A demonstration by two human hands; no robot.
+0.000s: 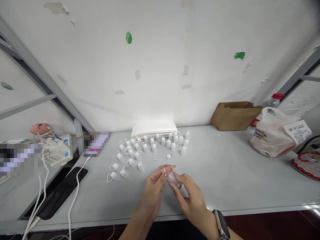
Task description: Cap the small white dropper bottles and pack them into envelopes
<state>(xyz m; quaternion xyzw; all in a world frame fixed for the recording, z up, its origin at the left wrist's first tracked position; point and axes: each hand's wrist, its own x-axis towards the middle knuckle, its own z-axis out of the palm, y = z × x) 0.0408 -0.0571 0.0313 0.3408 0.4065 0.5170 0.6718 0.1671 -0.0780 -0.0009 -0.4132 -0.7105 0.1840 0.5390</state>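
A small translucent bottle (173, 180) is held between my two hands, above the front part of the grey table. My right hand (191, 193), with a watch on the wrist, grips its body between thumb and fingers. The fingers of my left hand (157, 185) are pinched together at the bottle's upper end; what they hold there is too small to make out. Just beyond my hands lies a small white cap with a loop (167, 157). Several small white bottles (145, 147) with looped caps stand or lie behind and to the left.
White stacked sheets (154, 128) rest against the wall. At the right are a brown paper bag (233, 116), a plastic bag (271, 136) and a red-capped bottle (273, 100). A black phone (63, 193), white cables (77, 186) and a power strip (58, 151) lie left.
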